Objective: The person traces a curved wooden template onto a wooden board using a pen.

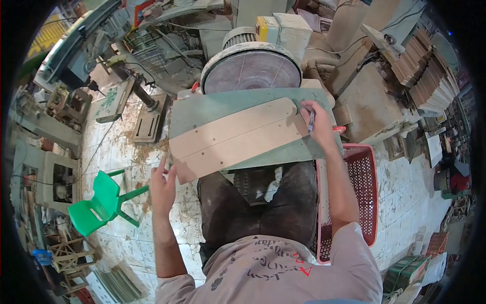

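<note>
Two long, pale wooden boards [243, 129] lie side by side, tilted across a green work surface [202, 110]. Their right ends are rounded, and several small dark dots or holes show along them. My right hand [320, 124] is closed around a pen [311, 121], close to the rounded ends. Beside the lower left end of the boards is my left hand [163, 188], its index finger and thumb apart, the thumb right at the board's edge.
A large disc sander [253, 71] stands just behind the work surface. A red perforated crate [372, 197] is on the floor at right, a green plastic chair [101, 202] at left. A drill press [144, 99] stands farther left. Stacked wood pieces [420, 66] sit at upper right.
</note>
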Action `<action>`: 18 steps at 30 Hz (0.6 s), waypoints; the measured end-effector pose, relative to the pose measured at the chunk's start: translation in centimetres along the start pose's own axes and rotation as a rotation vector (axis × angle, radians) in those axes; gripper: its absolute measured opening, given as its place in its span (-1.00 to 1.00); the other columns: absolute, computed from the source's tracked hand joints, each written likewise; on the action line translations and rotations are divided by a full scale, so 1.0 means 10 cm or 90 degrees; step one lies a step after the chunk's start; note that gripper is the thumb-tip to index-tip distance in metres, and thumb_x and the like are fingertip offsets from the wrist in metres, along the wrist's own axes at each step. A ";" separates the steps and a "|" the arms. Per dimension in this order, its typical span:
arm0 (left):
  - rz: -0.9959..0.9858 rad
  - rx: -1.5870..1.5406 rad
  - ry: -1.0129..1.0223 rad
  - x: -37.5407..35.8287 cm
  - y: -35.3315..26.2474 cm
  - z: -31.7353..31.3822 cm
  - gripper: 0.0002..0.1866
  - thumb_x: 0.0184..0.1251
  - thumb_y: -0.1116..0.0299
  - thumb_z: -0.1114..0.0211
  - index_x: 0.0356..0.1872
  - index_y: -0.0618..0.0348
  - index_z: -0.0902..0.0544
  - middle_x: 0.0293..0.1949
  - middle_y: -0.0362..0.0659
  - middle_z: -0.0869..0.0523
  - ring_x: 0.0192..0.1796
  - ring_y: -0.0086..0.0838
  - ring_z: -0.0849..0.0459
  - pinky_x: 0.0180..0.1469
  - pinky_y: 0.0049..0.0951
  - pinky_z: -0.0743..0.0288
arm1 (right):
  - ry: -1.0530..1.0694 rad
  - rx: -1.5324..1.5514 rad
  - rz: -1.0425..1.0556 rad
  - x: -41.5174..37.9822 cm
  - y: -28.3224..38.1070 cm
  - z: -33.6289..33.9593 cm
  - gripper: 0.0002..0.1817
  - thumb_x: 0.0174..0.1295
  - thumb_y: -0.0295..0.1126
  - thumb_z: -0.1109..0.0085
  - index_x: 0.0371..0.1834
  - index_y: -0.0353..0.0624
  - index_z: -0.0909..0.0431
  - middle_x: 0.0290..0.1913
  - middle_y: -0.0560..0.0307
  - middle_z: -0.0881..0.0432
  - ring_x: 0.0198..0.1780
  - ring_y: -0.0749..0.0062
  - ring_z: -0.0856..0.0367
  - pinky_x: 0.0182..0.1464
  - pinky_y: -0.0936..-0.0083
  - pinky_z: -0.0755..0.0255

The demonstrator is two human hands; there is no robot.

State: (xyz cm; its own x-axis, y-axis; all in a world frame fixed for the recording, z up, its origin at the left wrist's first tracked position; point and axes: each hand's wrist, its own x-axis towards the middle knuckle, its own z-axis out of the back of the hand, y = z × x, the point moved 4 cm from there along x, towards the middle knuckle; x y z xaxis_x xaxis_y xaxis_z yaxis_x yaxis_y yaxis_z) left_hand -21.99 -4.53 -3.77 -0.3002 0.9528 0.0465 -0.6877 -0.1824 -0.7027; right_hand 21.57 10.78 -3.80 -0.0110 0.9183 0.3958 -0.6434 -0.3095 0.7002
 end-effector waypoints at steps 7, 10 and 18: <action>0.019 -0.269 -0.013 0.38 0.11 -0.15 -0.64 0.46 0.30 -0.17 0.16 0.29 -0.60 -0.17 -0.17 -0.60 -0.19 -0.53 -0.50 -0.08 -0.51 -0.39 | 0.037 0.164 -0.040 0.20 -0.08 -0.12 -0.82 0.37 -0.45 -0.15 -0.05 -0.31 -0.57 -0.23 0.22 -0.66 -0.25 0.62 -0.52 -0.14 0.62 -0.42; -0.012 -0.327 -0.049 0.35 -0.03 -0.02 -0.65 0.48 0.33 -0.14 0.15 0.34 -0.60 -0.05 -0.13 -0.67 -0.04 -0.54 -0.56 0.05 -0.54 -0.39 | -0.034 0.214 0.003 0.14 0.06 0.07 -0.83 0.38 -0.45 -0.14 -0.06 -0.31 -0.59 -0.25 0.20 -0.68 -0.21 0.62 -0.57 -0.10 0.63 -0.43; 0.045 -0.431 -0.075 -0.09 -0.19 0.17 -0.66 0.48 0.41 -0.13 0.17 0.34 -0.59 0.06 -0.15 -0.68 0.12 -0.55 -0.56 0.21 -0.51 -0.33 | -0.029 0.210 0.009 -0.20 0.18 0.21 -0.82 0.41 -0.41 -0.10 -0.07 -0.30 -0.59 -0.24 0.21 -0.67 -0.20 0.63 -0.56 -0.09 0.63 -0.41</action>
State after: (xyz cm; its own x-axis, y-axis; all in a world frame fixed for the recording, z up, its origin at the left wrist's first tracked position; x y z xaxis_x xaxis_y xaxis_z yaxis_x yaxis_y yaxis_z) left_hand -21.60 -5.48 -1.26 -0.4249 0.9046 0.0341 -0.1115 -0.0149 -0.9937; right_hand 22.02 7.87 -2.09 0.0201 0.9037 0.4277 -0.3614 -0.3923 0.8459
